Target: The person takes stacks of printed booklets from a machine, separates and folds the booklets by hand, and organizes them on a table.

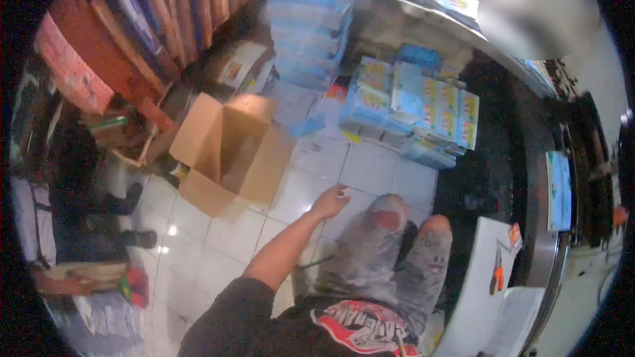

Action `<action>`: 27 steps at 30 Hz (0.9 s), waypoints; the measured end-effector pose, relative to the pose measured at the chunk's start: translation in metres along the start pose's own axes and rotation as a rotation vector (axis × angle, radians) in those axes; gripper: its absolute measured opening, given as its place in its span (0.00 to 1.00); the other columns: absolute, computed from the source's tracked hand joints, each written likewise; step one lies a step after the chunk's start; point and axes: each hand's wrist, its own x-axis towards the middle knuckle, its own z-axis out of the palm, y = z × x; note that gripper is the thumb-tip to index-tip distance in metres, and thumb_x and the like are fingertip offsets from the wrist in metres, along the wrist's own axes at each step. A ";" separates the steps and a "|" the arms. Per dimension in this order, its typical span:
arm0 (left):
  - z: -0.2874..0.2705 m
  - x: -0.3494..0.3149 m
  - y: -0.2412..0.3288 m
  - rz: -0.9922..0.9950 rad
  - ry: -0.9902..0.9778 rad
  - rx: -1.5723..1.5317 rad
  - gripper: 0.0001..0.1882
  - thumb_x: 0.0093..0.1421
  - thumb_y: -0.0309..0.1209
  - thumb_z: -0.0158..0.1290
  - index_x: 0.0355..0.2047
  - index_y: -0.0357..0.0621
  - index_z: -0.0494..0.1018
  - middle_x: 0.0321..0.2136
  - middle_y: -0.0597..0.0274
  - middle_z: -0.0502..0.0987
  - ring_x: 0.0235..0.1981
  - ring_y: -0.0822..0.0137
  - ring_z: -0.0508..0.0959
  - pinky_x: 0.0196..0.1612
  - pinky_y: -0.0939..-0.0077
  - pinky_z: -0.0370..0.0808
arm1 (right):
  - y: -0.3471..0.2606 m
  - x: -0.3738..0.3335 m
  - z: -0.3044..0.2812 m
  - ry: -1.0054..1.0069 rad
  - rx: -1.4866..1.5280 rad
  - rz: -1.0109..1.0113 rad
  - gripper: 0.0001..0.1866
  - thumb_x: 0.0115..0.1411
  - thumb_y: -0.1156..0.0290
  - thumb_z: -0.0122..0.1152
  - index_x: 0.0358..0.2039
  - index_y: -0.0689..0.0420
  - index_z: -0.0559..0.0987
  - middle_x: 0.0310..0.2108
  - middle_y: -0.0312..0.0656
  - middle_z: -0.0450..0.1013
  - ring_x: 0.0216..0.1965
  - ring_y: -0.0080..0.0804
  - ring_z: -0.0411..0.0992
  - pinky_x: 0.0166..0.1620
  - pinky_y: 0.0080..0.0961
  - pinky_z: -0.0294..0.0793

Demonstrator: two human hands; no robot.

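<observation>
My left hand reaches out over the white tiled floor, beside my bent knees. Its fingers are loosely curled, with a gap between thumb and finger, and I see nothing held. Nearest to it, on the left, stands a cardboard box with its flaps spread open. Ahead of the hand are low stacks of booklets with blue edges and colourful covers. My right hand is out of view; grey patterned trousers cover my legs.
A tall stack of blue-edged booklets rises at the back. Orange-handled scissors lie on a white surface at the right. Large boards lean at the far left. Another person's hand shows at the lower left.
</observation>
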 end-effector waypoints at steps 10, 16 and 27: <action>-0.101 0.151 -0.118 -0.342 0.172 0.240 0.31 0.57 0.44 0.56 0.55 0.37 0.67 0.48 0.43 0.75 0.47 0.49 0.76 0.52 0.63 0.72 | -0.408 -0.095 -0.045 -0.984 0.555 -0.821 0.20 0.59 0.68 0.58 0.50 0.60 0.70 0.48 0.48 0.68 0.50 0.43 0.66 0.54 0.37 0.65; -0.115 0.298 -0.189 -0.227 0.389 0.415 0.28 0.53 0.41 0.56 0.51 0.38 0.68 0.39 0.45 0.76 0.41 0.48 0.77 0.47 0.58 0.74 | -0.592 -0.175 -0.015 -0.584 0.255 -1.550 0.30 0.56 0.61 0.64 0.57 0.56 0.67 0.54 0.53 0.65 0.54 0.50 0.64 0.58 0.43 0.62; -0.167 0.421 -0.377 -0.515 0.939 0.646 0.11 0.61 0.32 0.44 0.39 0.41 0.71 0.35 0.46 0.73 0.36 0.49 0.75 0.39 0.50 0.70 | -0.726 -0.167 0.056 -0.698 0.236 -1.684 0.31 0.55 0.61 0.65 0.57 0.57 0.67 0.51 0.50 0.68 0.53 0.47 0.67 0.58 0.41 0.63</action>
